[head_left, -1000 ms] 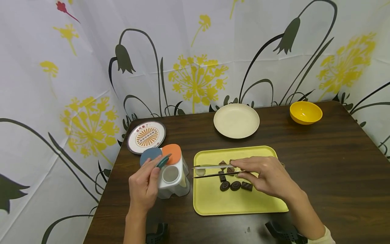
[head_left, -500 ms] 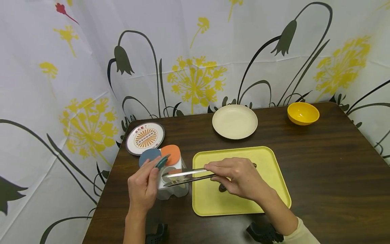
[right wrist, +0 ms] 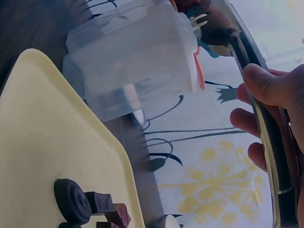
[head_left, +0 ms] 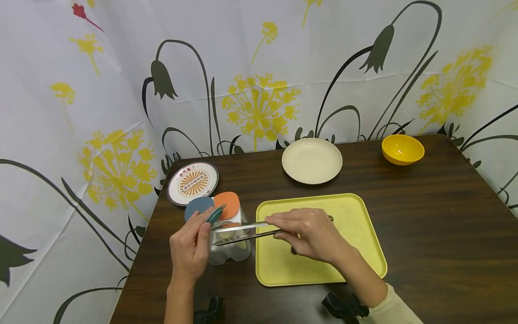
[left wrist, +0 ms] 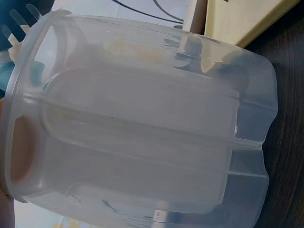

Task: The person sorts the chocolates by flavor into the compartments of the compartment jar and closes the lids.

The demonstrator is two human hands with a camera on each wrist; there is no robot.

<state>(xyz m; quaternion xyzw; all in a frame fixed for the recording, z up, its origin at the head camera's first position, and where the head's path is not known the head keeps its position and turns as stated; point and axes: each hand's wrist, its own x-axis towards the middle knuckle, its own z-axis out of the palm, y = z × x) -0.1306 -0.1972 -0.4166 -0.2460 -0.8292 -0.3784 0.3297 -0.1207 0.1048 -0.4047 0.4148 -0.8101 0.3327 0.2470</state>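
Note:
My left hand (head_left: 189, 247) pinches a raised teal lid (head_left: 216, 214) on a multi-lidded translucent container (head_left: 229, 257). Metal tongs (head_left: 252, 224) are gripped by my right hand (head_left: 308, 235), above the yellow tray (head_left: 279, 274). The tongs' tips reach over the container's uncovered compartment. A small pale piece (left wrist: 16, 49) shows at the toothed tips in the left wrist view; its kind is hard to make out. Dark chocolates (right wrist: 73, 202) lie on the tray in the right wrist view, mostly hidden by my right hand in the head view.
Blue (head_left: 198, 207) and orange (head_left: 227, 204) lids cover other compartments. A patterned plate (head_left: 193, 183) lies behind the container. Farther back are a cream plate (head_left: 312, 161) and a yellow bowl (head_left: 402, 150). A floral cloth (head_left: 259, 54) hangs behind the table.
My right hand has carried the tongs left from above the tray's pale piece and chocolates to the container's uncovered compartment. My left hand stays at the teal lid.

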